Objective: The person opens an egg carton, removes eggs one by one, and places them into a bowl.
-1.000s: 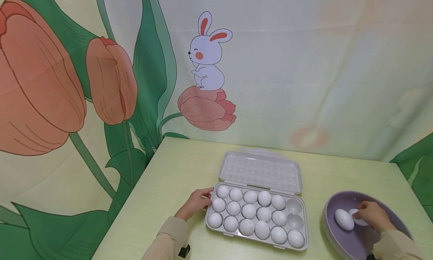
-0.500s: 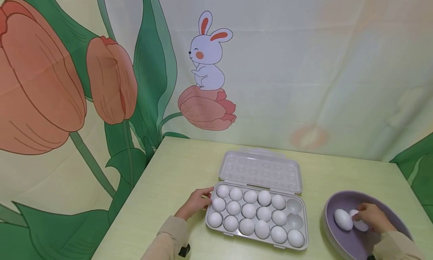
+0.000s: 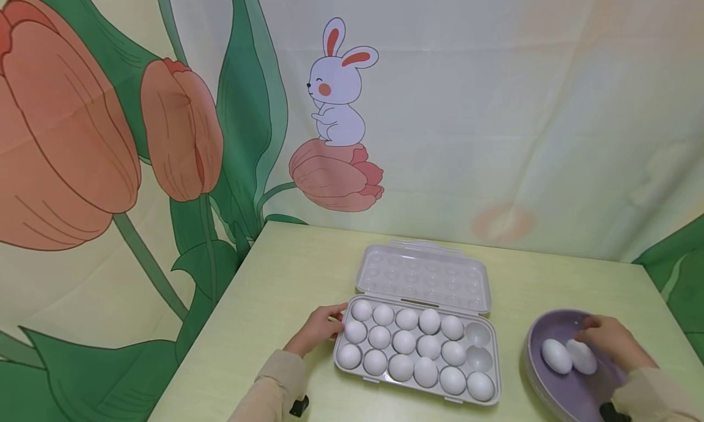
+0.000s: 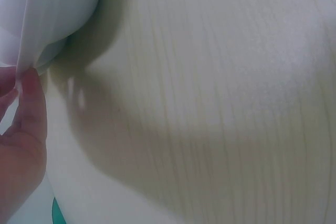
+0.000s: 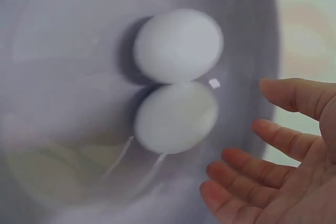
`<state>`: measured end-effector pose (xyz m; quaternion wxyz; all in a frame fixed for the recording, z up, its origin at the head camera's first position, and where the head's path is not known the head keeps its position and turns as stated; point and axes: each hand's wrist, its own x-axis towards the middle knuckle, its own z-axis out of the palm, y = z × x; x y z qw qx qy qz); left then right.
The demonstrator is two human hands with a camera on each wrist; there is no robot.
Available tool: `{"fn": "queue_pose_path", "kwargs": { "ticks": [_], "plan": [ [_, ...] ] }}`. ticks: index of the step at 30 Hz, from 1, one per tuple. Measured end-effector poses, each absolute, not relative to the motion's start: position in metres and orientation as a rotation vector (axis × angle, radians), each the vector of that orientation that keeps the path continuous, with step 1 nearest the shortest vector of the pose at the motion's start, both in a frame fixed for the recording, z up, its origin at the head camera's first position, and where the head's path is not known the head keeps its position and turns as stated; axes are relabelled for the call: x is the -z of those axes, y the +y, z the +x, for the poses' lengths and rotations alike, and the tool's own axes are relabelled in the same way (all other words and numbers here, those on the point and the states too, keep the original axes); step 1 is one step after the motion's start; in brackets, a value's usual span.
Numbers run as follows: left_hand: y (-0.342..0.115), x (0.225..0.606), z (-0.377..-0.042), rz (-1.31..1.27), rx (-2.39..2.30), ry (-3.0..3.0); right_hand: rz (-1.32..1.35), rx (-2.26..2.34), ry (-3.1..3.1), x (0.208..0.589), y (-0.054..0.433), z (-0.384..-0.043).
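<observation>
A light grey plastic egg carton (image 3: 418, 397) lies with its lid (image 3: 423, 281) folded back, and white eggs (image 3: 404, 342) fill most of its hollows. Two hollows at the right end hold no egg. At the carton's left end my left hand (image 3: 317, 331) pinches the rim between thumb and fingers, as the left wrist view also shows at the carton wall (image 4: 58, 3). Two white eggs, one (image 5: 178, 45) touching the other (image 5: 177, 117), lie in a purple bowl (image 3: 541, 385). My right hand (image 3: 609, 339) hovers beside them with spread fingers, holding nothing.
A pale yellow-green table (image 3: 297, 257) bears the carton and the bowl, which stands to the carton's right with a gap between. Behind the table hangs a cloth backdrop (image 3: 467, 135) printed with tulips and a rabbit. A small white fleck (image 5: 214, 83) shows near the eggs.
My right hand has let go of the right-hand egg in the bowl and drawn back and up. The two eggs have shifted slightly left. My left hand and the carton stay put.
</observation>
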<state>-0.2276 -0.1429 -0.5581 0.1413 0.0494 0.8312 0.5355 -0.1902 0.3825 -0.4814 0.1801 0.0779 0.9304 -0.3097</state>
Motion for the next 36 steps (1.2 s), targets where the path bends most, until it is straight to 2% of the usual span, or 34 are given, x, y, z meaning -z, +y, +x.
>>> {"fn": "queue_pose_path", "kwargs": {
  "ticks": [6, 16, 27, 36],
  "plan": [
    [-0.143, 0.560, -0.229, 0.136, -1.528, 2.412, 0.188, 0.887, 2.655, 0.462, 0.370, -0.194],
    [-0.143, 0.560, -0.228, 0.133, -1.540, 2.407, -0.100, 0.981, 2.690, 0.449, 0.323, -0.193],
    [-0.142, 0.557, -0.227, 0.118, -1.548, 2.400, -0.344, 1.004, 2.682, 0.453, 0.270, -0.187],
    [-0.142, 0.559, -0.228, 0.119, -1.546, 2.407, -0.660, 0.916, 2.677, 0.475, 0.248, -0.179]
  ]
}}
